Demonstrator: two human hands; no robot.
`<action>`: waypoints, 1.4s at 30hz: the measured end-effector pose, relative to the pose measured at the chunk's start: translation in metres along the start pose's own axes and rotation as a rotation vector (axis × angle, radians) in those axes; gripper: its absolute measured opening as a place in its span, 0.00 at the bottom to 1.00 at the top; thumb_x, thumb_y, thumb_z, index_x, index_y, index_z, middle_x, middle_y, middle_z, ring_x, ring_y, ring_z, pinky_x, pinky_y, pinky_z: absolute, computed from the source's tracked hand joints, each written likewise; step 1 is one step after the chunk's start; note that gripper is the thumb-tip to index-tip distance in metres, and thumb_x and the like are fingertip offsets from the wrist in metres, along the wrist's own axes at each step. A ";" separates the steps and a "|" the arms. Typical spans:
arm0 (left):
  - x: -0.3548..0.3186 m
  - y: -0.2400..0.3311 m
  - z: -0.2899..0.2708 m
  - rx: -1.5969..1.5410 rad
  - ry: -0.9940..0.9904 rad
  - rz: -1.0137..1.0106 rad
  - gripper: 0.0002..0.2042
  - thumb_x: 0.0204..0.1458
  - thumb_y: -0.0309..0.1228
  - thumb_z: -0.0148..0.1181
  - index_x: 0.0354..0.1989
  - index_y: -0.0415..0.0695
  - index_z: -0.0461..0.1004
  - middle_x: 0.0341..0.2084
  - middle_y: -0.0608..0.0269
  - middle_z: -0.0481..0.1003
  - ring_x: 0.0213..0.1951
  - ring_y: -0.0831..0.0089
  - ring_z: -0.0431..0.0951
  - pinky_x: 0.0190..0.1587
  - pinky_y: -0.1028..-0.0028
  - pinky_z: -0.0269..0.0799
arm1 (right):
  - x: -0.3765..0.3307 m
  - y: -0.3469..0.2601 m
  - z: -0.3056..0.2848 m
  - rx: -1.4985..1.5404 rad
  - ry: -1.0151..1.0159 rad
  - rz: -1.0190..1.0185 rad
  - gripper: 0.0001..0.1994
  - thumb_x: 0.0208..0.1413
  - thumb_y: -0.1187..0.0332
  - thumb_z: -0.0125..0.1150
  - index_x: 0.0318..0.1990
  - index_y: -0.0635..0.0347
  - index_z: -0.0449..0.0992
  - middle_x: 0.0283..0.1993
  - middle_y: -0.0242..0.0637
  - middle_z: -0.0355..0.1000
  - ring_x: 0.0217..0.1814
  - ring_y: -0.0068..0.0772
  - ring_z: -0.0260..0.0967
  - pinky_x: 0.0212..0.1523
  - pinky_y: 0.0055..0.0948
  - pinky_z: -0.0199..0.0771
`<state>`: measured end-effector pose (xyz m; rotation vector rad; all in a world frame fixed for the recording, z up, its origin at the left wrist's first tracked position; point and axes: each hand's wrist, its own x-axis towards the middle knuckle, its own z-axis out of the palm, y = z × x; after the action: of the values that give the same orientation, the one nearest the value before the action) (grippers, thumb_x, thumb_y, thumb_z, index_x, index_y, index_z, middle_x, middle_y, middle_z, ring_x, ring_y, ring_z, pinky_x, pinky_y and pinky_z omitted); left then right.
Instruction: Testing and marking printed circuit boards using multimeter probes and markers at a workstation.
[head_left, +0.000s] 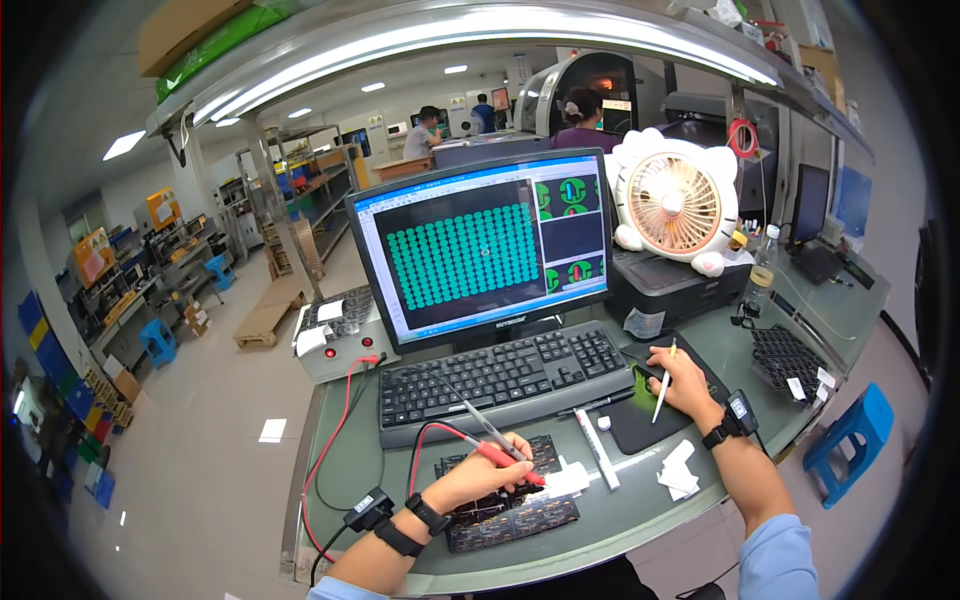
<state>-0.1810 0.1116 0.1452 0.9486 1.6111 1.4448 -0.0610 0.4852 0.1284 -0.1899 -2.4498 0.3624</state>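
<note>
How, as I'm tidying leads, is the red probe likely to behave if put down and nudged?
The red probe is likely stiff: its body looks straight in the left hand. Its slim, pen-like shape might roll, though the curved cable at its rear could drag.

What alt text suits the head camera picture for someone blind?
A person's left hand holds a red probe and a grey probe over dark circuit boards; the right hand holds a white pen-like tool at a black mouse pad. Behind are a keyboard and a lit monitor.
</note>
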 end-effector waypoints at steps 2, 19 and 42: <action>0.001 -0.002 0.000 -0.001 0.002 -0.006 0.10 0.57 0.33 0.59 0.40 0.41 0.70 0.32 0.64 0.76 0.29 0.85 0.74 0.29 0.83 0.72 | 0.000 0.002 0.001 -0.003 -0.001 0.002 0.16 0.42 0.69 0.67 0.42 0.52 0.75 0.56 0.33 0.72 0.59 0.41 0.67 0.53 0.37 0.71; -0.002 0.005 0.001 -0.011 0.026 -0.035 0.08 0.56 0.30 0.60 0.38 0.40 0.70 0.30 0.67 0.74 0.29 0.84 0.74 0.30 0.83 0.72 | 0.004 0.001 0.001 0.042 0.009 -0.039 0.20 0.42 0.68 0.68 0.45 0.55 0.72 0.57 0.39 0.71 0.60 0.45 0.66 0.57 0.38 0.68; -0.001 0.002 0.002 -0.025 0.026 -0.008 0.09 0.56 0.32 0.60 0.39 0.41 0.71 0.32 0.67 0.74 0.30 0.85 0.73 0.32 0.83 0.72 | 0.000 0.003 0.000 0.020 -0.022 0.009 0.20 0.42 0.70 0.68 0.46 0.53 0.73 0.59 0.35 0.70 0.60 0.43 0.65 0.56 0.38 0.69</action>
<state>-0.1785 0.1115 0.1475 0.9114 1.6098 1.4739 -0.0611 0.4882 0.1273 -0.1895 -2.4663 0.3950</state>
